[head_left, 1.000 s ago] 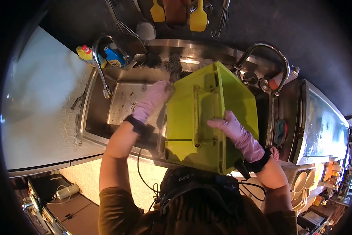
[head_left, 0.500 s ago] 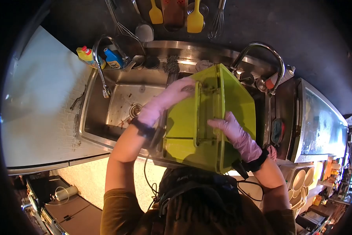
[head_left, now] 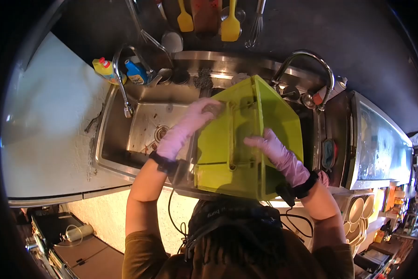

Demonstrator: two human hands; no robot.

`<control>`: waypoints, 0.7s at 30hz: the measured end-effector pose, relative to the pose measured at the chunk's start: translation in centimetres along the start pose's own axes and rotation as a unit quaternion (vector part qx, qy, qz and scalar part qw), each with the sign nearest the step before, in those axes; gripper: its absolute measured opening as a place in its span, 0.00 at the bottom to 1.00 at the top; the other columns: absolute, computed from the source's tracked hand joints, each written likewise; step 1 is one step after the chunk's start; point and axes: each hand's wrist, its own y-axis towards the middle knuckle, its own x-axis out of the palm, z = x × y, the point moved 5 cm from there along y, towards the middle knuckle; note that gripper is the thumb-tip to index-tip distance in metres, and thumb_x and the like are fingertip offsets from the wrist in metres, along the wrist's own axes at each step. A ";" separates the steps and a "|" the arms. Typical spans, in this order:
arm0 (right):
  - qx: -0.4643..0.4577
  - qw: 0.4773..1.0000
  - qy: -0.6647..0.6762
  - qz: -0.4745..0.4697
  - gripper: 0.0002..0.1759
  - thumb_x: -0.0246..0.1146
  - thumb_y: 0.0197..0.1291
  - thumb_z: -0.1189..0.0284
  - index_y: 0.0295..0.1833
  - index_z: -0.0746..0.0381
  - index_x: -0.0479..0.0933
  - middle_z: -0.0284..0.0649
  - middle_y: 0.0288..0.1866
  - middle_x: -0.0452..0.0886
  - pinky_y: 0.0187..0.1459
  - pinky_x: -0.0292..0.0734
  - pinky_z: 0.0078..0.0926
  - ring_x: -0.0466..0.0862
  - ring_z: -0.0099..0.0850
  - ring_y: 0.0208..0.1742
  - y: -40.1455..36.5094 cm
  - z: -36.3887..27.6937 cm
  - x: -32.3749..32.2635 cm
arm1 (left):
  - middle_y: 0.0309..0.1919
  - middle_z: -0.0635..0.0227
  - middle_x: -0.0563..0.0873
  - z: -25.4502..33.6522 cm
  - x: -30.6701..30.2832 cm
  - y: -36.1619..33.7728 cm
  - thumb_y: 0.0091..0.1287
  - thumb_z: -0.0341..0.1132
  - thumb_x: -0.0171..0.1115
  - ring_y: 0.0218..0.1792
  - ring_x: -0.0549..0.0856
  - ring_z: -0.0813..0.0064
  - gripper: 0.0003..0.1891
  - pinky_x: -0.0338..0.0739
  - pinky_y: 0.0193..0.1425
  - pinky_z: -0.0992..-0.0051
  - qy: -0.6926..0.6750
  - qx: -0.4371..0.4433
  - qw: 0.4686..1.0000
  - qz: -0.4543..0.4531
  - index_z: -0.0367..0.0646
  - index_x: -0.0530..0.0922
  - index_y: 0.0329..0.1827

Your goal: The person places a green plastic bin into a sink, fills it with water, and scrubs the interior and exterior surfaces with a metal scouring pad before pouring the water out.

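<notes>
A lime-green plastic bin (head_left: 213, 139) lies tilted over the right side of the double sink, its opening toward the right and a raised handle bar on its outer side. My left hand (head_left: 202, 111), in a pink glove, presses a greyish scouring pad (head_left: 212, 109) against the bin's outer wall; the fingers partly cover the pad. My right hand (head_left: 278, 151), gloved too, grips the bin's rim, with the thumb on the outside and the other fingers hidden inside.
The left sink basin (head_left: 148, 125) has food scraps around its drain. Two curved faucets (head_left: 125, 100) (head_left: 318, 56) rise behind. A yellow bottle (head_left: 104, 69) and a blue bottle (head_left: 135, 72) stand at the back left. Spatulas (head_left: 230, 28) and whisks hang on the wall.
My left hand has slid a little to the left along the bin's wall with the scouring pad. My right hand keeps its hold on the rim; the bin has shifted slightly.
</notes>
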 end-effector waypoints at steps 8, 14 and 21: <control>-0.056 0.998 -0.023 -0.003 0.21 0.68 0.56 0.69 0.52 0.68 0.76 0.37 0.42 0.82 0.44 0.75 0.23 0.79 0.24 0.41 0.8 0.1 1.2 | 0.46 0.65 0.79 8.4 0.3 -1.3 0.45 0.20 0.63 0.48 0.79 0.59 0.27 0.75 0.54 0.65 0.370 0.241 0.897 0.024 0.46 0.78 0.53; -0.066 0.998 -0.007 0.010 0.21 0.68 0.56 0.68 0.51 0.69 0.76 0.38 0.41 0.83 0.40 0.76 0.24 0.79 0.24 0.37 0.9 0.3 1.2 | 0.45 0.62 0.78 9.6 1.9 -6.2 0.46 0.22 0.65 0.49 0.78 0.59 0.23 0.74 0.54 0.64 0.376 0.232 0.897 0.000 0.45 0.78 0.48; 0.001 1.000 -0.018 -0.002 0.18 0.68 0.56 0.68 0.47 0.69 0.79 0.38 0.33 0.83 0.32 0.76 0.23 0.80 0.25 0.30 1.6 1.0 0.9 | 0.43 0.65 0.78 9.8 2.1 -2.0 0.47 0.23 0.64 0.47 0.79 0.62 0.23 0.74 0.49 0.65 0.486 0.227 0.843 0.034 0.46 0.78 0.49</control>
